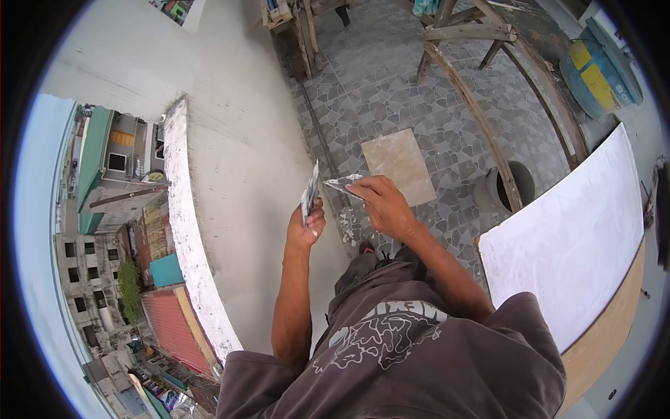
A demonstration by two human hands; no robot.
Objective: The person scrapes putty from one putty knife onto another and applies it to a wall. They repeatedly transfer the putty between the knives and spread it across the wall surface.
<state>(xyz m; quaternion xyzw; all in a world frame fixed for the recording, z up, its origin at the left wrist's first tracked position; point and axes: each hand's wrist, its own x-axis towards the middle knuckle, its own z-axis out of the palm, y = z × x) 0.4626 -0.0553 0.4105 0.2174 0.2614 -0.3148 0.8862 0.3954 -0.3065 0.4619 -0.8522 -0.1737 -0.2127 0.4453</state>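
My left hand (311,222) is wrapped round a flat grey blade (310,192) smeared with white paste, held on edge with its tip pointing up and away from me. Just right of it, my right hand (384,204) pinches a second thin scraper (343,184), its end coated with the same white paste. Only a small gap separates the two tools. Both are held beside the pale smooth wall (244,160), above the floor. White crumbs (348,225) lie on the floor below my hands.
A beige square board (399,167) lies on the stone-patterned floor. To the right are a dark bucket (488,192), a wooden frame (474,98), a blue-and-yellow container (593,73) and a large white panel (565,237). Beyond the wall's rough ledge (188,230), buildings stand far below.
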